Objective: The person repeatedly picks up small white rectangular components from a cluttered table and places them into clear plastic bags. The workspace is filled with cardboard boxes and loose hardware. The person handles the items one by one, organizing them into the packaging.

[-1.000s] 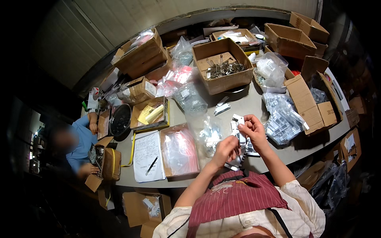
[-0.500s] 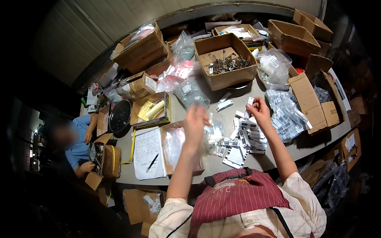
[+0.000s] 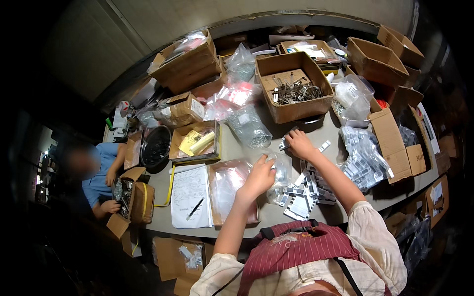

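Over the middle of the table, my right hand (image 3: 299, 144) bends its fingers down onto a small white-and-dark strip (image 3: 283, 144), just in front of the box of metal parts. One white strip (image 3: 324, 146) lies to the right of that wrist. My left hand (image 3: 260, 175) is lower and to the left, fingers curled together beside a clear plastic bag (image 3: 281, 170); whatever they hold is too small to make out. Nearer me, between my forearms, is a loose pile of white and grey strip-like plastic parts (image 3: 308, 192).
A cardboard box (image 3: 295, 114) of metal clips stands beyond my hands. To the right lie bagged white parts (image 3: 363, 158) and an open carton (image 3: 390, 143). Left are a box of clear bags (image 3: 232, 197), a notebook (image 3: 190, 192) with a pen, and a co-worker (image 3: 101, 172) at another carton (image 3: 140, 202).
My right hand has gone from the pile, where it held up a white strip, forward and left to the strips before the box. My left hand has come down toward me. The view has shifted slightly.
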Tool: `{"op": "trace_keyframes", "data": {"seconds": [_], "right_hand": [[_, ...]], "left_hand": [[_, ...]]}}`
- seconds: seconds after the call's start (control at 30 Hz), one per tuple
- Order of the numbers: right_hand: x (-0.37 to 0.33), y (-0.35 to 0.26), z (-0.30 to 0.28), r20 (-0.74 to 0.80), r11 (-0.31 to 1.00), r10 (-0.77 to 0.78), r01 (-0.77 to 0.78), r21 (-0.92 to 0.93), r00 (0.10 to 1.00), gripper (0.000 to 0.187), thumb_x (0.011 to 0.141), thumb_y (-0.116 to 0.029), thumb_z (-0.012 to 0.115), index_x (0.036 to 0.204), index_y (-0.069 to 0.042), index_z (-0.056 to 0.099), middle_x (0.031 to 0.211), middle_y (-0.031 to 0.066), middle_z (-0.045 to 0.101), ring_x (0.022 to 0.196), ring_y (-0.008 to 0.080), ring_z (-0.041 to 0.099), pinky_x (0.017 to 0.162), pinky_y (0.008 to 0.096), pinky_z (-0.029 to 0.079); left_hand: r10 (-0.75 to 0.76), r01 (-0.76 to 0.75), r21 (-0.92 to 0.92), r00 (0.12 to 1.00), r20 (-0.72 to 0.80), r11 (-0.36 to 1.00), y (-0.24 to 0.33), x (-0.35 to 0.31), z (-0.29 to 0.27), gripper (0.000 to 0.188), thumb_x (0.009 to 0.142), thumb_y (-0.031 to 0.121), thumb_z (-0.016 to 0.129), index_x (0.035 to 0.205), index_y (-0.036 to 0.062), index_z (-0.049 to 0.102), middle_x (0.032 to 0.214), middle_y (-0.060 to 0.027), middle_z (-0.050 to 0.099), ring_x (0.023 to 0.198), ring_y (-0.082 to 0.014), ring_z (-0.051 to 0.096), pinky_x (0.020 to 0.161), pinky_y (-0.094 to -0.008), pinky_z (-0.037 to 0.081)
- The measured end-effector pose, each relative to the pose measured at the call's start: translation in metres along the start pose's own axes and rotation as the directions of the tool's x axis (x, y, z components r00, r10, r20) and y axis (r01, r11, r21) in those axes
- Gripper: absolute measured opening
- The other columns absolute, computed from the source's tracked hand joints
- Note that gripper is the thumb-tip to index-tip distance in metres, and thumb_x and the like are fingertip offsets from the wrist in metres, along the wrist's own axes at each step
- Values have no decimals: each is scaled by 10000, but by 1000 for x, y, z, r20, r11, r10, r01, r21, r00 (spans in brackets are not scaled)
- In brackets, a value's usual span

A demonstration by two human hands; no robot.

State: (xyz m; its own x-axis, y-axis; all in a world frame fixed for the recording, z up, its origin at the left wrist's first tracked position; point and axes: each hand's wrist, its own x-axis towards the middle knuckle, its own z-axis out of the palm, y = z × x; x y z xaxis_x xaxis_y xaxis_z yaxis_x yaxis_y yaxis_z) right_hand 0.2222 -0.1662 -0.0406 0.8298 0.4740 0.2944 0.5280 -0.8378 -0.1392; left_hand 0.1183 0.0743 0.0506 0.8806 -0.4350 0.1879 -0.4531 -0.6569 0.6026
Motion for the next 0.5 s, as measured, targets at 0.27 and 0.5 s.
{"op": "trace_keyframes", "data": {"seconds": [0.27,0.5], "right_hand": [[-31,-40,-65,324,10,227,-335,942,919,326,983,-331,588,1088,-23,611,940,3,605,858,107,573,741,269,475],[-82,-78,-136,467,-308,110,-417,855,877,405,928,-420,576,1060,-37,593,767,39,568,536,118,534,460,258,398]], "left_hand": [[-277,125,-392,891,-359,911,42,-16,-49,176,920,38,554,1031,22,690,1004,-127,697,921,-297,678,823,-368,525],[80,-142,-211,957,-280,967,79,6,-27,238,839,131,734,1001,20,599,908,-123,657,785,-272,635,720,-371,510]]}}
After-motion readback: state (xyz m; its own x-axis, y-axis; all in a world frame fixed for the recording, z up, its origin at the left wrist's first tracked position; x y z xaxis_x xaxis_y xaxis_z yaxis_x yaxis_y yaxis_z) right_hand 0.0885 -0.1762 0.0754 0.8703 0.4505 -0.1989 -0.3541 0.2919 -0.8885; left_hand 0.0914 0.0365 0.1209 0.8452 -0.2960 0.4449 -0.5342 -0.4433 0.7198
